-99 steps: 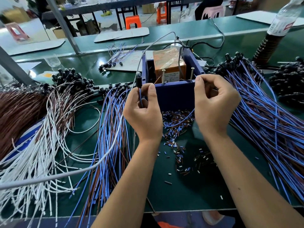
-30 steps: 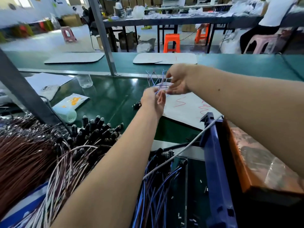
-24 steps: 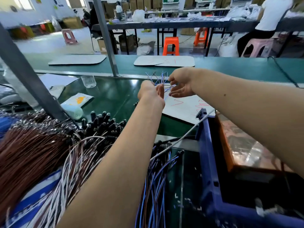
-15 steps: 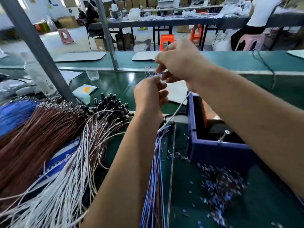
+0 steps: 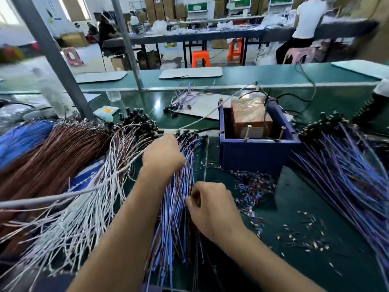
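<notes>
- A person's two bare hands work at a green table [image 5: 294,268] covered in bundles of thin wire, seen from above.
- The blue wires [image 5: 174,224], mixed with some brown strands, lie in a long bundle down the middle of the table, running from the near edge to black plugs [image 5: 187,135] at the far end.
- The left hand [image 5: 163,153] rests on the far part of this bundle, just short of the plugs. Its fingers are hidden behind the back of the hand, so the grip cannot be told.
- The right hand [image 5: 210,205] sits at the bundle's right edge, nearer the body, fingers curled and pinching a few strands.
- White wires [image 5: 84,218] fan out left of the bundle, with brown wires [image 5: 52,157] beyond them.
- A grey cable [image 5: 63,194] crosses over the white wires.
- A blue box [image 5: 254,152] stands right of the plugs, with small wire scraps [image 5: 254,186] scattered in front of it.
- Another blue bundle [image 5: 347,175] lies at the far right.
</notes>
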`<control>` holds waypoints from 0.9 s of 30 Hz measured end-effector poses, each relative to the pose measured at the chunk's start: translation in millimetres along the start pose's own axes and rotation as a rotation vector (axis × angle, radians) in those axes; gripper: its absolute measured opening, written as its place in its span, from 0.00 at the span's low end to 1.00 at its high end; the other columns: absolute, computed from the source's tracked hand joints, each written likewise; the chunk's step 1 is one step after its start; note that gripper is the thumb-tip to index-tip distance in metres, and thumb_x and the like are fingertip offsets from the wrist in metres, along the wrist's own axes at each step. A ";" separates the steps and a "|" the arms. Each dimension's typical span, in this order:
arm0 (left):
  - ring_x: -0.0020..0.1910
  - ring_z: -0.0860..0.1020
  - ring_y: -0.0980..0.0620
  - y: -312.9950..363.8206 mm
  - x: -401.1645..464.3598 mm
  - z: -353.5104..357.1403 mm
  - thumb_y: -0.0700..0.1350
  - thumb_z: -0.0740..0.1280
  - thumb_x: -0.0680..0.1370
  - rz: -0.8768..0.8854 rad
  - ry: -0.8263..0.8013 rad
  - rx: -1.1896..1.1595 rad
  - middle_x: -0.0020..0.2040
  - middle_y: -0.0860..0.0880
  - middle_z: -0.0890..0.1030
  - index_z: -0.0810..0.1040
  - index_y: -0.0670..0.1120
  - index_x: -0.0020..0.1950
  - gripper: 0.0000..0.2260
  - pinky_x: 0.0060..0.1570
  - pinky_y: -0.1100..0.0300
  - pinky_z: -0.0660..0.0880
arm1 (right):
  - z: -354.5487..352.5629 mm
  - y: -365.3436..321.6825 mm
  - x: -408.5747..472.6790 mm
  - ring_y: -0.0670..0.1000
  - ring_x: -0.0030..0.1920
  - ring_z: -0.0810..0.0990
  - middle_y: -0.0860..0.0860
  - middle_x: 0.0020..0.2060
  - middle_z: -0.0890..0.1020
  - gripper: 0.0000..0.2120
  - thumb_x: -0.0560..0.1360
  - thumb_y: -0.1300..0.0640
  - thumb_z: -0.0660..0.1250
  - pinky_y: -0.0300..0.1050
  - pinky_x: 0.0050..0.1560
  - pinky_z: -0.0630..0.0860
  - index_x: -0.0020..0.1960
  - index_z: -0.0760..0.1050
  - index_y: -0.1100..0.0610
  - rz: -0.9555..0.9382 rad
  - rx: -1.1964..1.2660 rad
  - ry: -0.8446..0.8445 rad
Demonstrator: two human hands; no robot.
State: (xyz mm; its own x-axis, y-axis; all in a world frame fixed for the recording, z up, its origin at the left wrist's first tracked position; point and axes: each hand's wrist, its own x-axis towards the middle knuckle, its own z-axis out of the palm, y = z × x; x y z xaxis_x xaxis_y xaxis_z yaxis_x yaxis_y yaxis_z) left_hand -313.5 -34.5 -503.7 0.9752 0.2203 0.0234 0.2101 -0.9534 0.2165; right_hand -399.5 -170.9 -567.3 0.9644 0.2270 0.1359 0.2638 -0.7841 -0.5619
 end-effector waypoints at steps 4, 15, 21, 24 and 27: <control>0.48 0.76 0.41 4.4 11.2 -4.1 0.39 0.65 0.75 0.007 0.002 0.030 0.43 0.46 0.74 0.68 0.46 0.41 0.06 0.44 0.54 0.71 | 4.4 -3.0 15.4 0.60 0.40 0.81 0.55 0.38 0.82 0.14 0.80 0.47 0.68 0.54 0.43 0.81 0.44 0.78 0.57 0.041 0.043 -0.008; 0.63 0.78 0.39 30.7 43.9 38.7 0.44 0.71 0.79 0.023 0.120 0.068 0.64 0.41 0.78 0.74 0.43 0.66 0.16 0.53 0.49 0.76 | 7.6 4.0 51.4 0.60 0.40 0.80 0.57 0.36 0.82 0.09 0.78 0.59 0.63 0.49 0.36 0.74 0.42 0.78 0.59 0.092 0.047 -0.015; 0.58 0.80 0.38 38.0 48.2 38.0 0.40 0.66 0.77 0.040 0.083 -0.048 0.58 0.39 0.81 0.78 0.42 0.54 0.07 0.44 0.53 0.71 | 0.3 7.0 52.3 0.61 0.38 0.83 0.58 0.37 0.83 0.10 0.81 0.57 0.64 0.58 0.43 0.82 0.44 0.79 0.60 0.149 0.250 -0.077; 0.51 0.81 0.36 43.3 54.0 36.9 0.42 0.63 0.79 -0.075 0.050 -0.487 0.52 0.36 0.83 0.77 0.37 0.51 0.09 0.45 0.54 0.73 | -2.0 9.1 48.2 0.57 0.42 0.82 0.53 0.41 0.83 0.09 0.82 0.52 0.65 0.55 0.45 0.80 0.48 0.77 0.55 0.137 0.343 0.088; 0.32 0.75 0.45 56.0 51.5 33.5 0.38 0.60 0.81 -0.230 -0.091 -1.081 0.38 0.42 0.82 0.74 0.39 0.43 0.08 0.37 0.58 0.70 | -3.6 7.8 48.8 0.55 0.45 0.82 0.51 0.44 0.84 0.09 0.84 0.47 0.62 0.54 0.46 0.78 0.52 0.75 0.53 0.116 0.424 0.178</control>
State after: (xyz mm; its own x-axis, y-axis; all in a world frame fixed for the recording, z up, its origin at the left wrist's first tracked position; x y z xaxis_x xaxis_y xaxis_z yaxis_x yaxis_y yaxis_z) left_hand -249.2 -83.4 -523.0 0.9315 0.3109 -0.1891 0.2585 -0.1997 0.9451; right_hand -350.3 -168.0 -562.1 0.9853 0.0199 0.1695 0.1578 -0.4847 -0.8603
